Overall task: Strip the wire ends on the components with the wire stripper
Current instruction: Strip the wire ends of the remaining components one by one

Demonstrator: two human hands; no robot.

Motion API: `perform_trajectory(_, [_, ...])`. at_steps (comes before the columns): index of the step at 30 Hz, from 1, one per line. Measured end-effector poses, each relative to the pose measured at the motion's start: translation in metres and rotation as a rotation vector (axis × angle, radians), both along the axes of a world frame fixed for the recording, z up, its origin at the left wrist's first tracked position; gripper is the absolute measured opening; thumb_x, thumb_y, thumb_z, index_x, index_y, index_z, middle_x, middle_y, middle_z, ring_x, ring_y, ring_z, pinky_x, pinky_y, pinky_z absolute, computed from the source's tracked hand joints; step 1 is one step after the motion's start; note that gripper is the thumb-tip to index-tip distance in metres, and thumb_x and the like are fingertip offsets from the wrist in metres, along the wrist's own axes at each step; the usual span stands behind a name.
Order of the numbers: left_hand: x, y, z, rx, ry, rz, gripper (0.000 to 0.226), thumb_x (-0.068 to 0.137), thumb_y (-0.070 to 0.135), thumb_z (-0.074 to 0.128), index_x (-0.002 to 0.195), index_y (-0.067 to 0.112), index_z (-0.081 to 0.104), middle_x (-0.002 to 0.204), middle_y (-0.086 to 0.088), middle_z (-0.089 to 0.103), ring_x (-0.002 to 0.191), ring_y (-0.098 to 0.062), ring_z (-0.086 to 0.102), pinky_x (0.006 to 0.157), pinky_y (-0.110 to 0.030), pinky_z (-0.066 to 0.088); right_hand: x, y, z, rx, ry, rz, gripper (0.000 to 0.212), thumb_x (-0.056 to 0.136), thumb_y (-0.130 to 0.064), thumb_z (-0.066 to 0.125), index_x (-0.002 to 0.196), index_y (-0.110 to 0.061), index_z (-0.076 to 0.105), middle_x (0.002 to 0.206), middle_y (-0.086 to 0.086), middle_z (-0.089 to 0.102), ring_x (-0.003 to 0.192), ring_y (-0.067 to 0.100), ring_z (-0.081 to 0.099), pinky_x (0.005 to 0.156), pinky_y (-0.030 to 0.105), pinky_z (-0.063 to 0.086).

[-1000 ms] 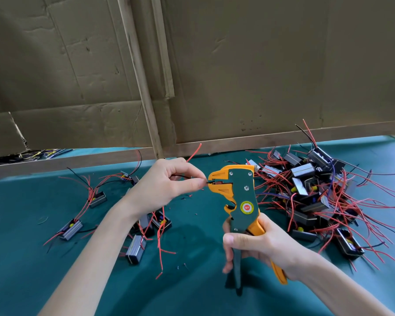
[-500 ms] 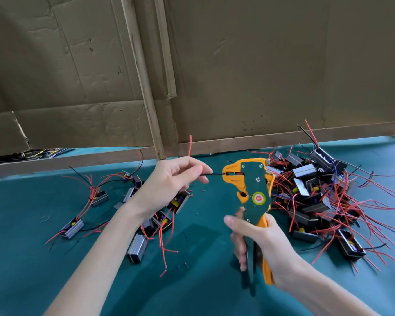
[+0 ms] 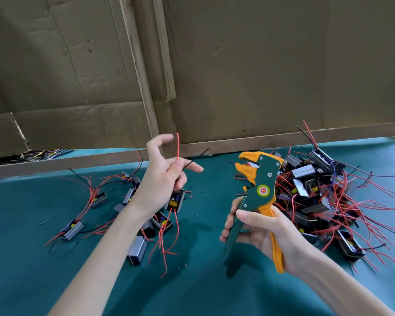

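green table (image 3: 203,293) fills lower frame | component pile (image 3: 317,201) centre right | wire stripper (image 3: 259,192) centre, jaws apart, right hand (image 3: 260,231) wraps its handles | left hand (image 3: 162,179) centre left, forefinger and thumb spread, rest pinch wires (image 3: 178,147) of open-topped component (image 3: 175,200) (yellow part inside)

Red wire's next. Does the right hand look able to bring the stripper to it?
Probably yes: the red wire stands free above the left hand, nothing between it and the wire stripper in the right hand.
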State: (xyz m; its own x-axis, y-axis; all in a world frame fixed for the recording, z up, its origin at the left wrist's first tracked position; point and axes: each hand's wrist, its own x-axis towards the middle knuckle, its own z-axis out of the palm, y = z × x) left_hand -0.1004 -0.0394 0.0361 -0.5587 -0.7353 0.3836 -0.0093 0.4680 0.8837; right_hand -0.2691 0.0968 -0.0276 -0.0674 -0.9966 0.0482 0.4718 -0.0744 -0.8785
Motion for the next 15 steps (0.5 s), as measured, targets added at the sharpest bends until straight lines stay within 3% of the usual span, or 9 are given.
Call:
perform_trajectory(2, [-0.0006,0.0021,0.0035,0.033,-0.046,-0.051,0.013,0.102,0.006,0.037,0.105,0.017,0.040,0.084,-0.006,0.074,0.045,-0.012,0.037,0.048,-0.018,0.035,-0.0012,-0.0011,0.0000,0.015,0.009,-0.006,0.012,0.076,-0.007,0.067,0.087,-0.003,0.068,0.079,0.024,0.062,0.073,0.039,0.064,0.073,0.049,0.055])
perform_trajectory(5, [-0.0011,0.0052,0.0059,0.051,-0.076,-0.129,0.012,0.100,0.008,0.045,0.094,0.009,0.054,0.076,-0.006,0.072,0.045,-0.012,0.042,0.047,-0.019,0.037,-0.0023,-0.0021,0.0004,0.014,0.028,0.007,0.009,0.076,-0.006,0.067,0.084,-0.006,0.070,0.079,0.024,0.063,0.073,0.039,0.065,0.073,0.050,0.056])
perform_trajectory(9, [-0.0008,0.0086,0.0045,0.022,-0.148,-0.191,0.015,0.094,0.011,0.058,0.089,0.014,0.072,0.052,0.004,0.048,0.049,-0.013,0.040,0.048,-0.019,0.036,-0.0041,-0.0007,-0.0014,-0.001,0.083,0.066,0.010,0.078,-0.006,0.068,0.088,-0.007,0.070,0.081,0.024,0.064,0.076,0.041,0.065,0.078,0.053,0.055])
perform_trajectory(15, [0.0006,0.0088,0.0094,0.019,-0.143,-0.193,0.007,0.088,0.020,0.065,0.087,0.025,0.070,0.058,0.008,0.055,0.054,-0.018,0.043,0.045,-0.016,0.029,-0.0034,0.0015,-0.0031,0.001,0.176,0.127,0.020,0.074,-0.014,0.076,0.091,-0.008,0.068,0.083,0.025,0.064,0.079,0.044,0.065,0.078,0.051,0.054])
